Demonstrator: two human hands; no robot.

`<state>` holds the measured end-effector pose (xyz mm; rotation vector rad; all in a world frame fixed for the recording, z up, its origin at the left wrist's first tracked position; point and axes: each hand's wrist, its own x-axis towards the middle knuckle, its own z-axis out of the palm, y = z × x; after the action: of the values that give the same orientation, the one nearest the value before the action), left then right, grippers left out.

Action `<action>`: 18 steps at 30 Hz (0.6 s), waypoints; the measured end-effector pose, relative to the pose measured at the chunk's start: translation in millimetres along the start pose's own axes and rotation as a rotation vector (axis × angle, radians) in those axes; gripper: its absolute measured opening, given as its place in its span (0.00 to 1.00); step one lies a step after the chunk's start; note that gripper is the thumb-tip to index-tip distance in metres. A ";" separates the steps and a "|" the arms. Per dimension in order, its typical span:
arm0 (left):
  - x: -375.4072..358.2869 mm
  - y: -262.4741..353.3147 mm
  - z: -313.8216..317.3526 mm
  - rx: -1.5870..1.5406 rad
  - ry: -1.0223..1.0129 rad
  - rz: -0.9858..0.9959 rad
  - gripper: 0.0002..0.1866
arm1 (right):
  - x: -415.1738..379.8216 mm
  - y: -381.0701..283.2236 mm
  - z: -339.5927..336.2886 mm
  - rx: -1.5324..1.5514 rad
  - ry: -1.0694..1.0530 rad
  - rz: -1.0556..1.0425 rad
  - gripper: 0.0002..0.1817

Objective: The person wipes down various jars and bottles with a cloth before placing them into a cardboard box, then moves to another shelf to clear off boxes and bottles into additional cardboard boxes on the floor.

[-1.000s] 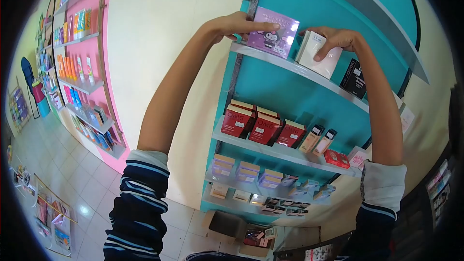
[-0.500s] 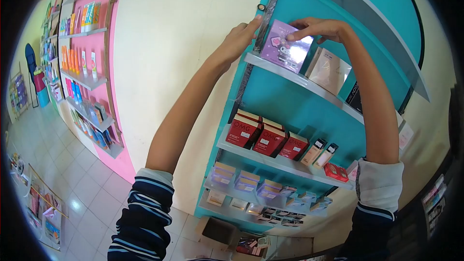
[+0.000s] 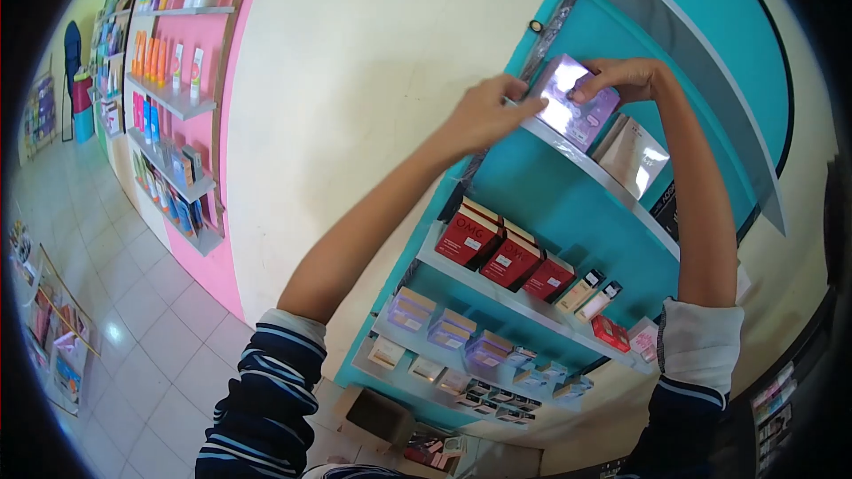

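My right hand (image 3: 626, 82) is clamped on the purple box (image 3: 568, 113) at the shelf (image 3: 621, 199); whether my left hand (image 3: 490, 115), beside it, grips too, I cannot tell.

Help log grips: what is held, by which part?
The right hand holds the purple box by its top edge; whether the left hand touches it is unclear.

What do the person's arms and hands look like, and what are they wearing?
The left sleeve and right sleeve are dark navy with light blue and white stripes, ending in pale cuffs. The left one is bunched in folds. The left hand and right hand wear no gloves.
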<state>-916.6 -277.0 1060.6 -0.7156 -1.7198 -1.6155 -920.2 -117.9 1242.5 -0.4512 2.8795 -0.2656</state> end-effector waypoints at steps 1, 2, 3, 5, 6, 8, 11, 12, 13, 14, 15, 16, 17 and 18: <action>-4.8 0.7 3.9 0.066 0.017 0.081 0.30 | 2.3 -0.8 -1.6 -0.013 -0.015 0.007 0.53; -8.3 0.8 7.8 0.133 0.035 0.161 0.28 | 5.2 -1.0 -3.6 -0.026 -0.030 0.014 0.52; -10.4 0.8 11.7 0.171 0.070 0.194 0.24 | 8.5 -0.1 -4.7 -0.034 -0.008 0.017 0.51; -15.3 4.8 16.6 0.214 0.099 0.181 0.24 | 8.6 -4.0 -3.5 -0.048 -0.007 0.011 0.50; -16.9 6.3 17.9 0.260 0.117 0.170 0.24 | 9.0 -5.5 -2.9 -0.052 -0.003 0.007 0.48; -18.4 9.0 19.2 0.282 0.131 0.156 0.24 | 10.6 -6.2 -3.6 -0.065 -0.017 -0.015 0.46; -19.2 12.9 19.1 0.321 0.128 0.126 0.24 | 10.2 -5.7 -3.0 -0.052 -0.047 -0.046 0.43; -19.0 14.4 18.9 0.338 0.118 0.114 0.25 | 9.0 -5.5 -3.6 -0.030 -0.058 -0.059 0.42; -18.3 13.8 19.7 0.337 0.117 0.113 0.25 | 5.9 -6.7 -2.4 0.030 -0.045 -0.052 0.44; -17.6 13.3 20.3 0.346 0.124 0.123 0.26 | 4.1 -6.4 -1.9 0.032 -0.045 -0.052 0.44; -16.6 12.8 20.1 0.355 0.132 0.135 0.27 | 2.0 -7.0 -1.3 0.061 -0.057 -0.044 0.45; -15.7 13.1 19.2 0.354 0.132 0.135 0.27 | -0.7 -8.1 -0.3 0.090 -0.068 -0.036 0.47; -14.5 13.0 18.7 0.358 0.119 0.122 0.30 | -3.4 -7.5 1.9 0.091 -0.068 -0.034 0.47; -13.5 12.8 18.5 0.361 0.104 0.109 0.33 | -6.1 -5.8 5.4 0.126 -0.031 -0.096 0.48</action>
<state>-900.0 -256.9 1057.9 -0.5278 -1.7978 -1.2026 -911.6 -122.1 1239.6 -0.5661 2.7947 -0.4493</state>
